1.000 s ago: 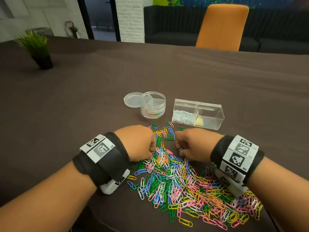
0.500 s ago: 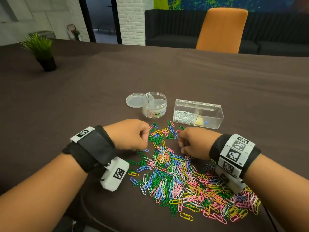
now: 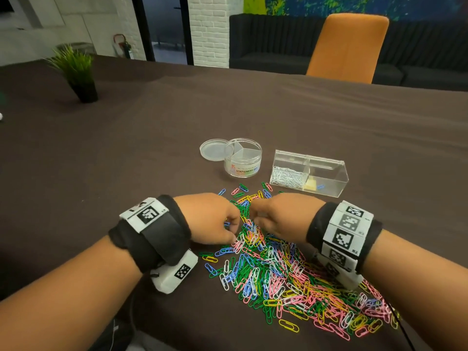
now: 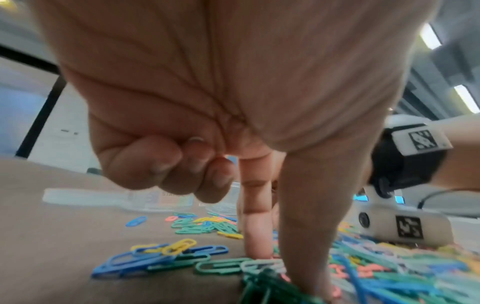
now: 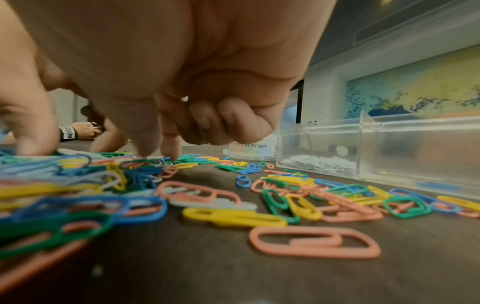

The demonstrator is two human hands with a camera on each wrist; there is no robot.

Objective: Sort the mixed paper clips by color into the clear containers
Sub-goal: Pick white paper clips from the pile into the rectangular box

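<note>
Since a second ago both hands have closed in on the far end of the clip pile (image 3: 283, 272) at the tabletop's near edge. The left hand (image 3: 215, 219) has index and thumb down in the clips with other fingers curled; the right hand (image 3: 276, 219) likewise has fingertips (image 5: 145, 150) down, and I cannot tell whether either pinches a clip. Picking looks underway: the rectangular container (image 3: 310, 173) holds white clips, the round container (image 3: 243, 158) looks empty.
</note>
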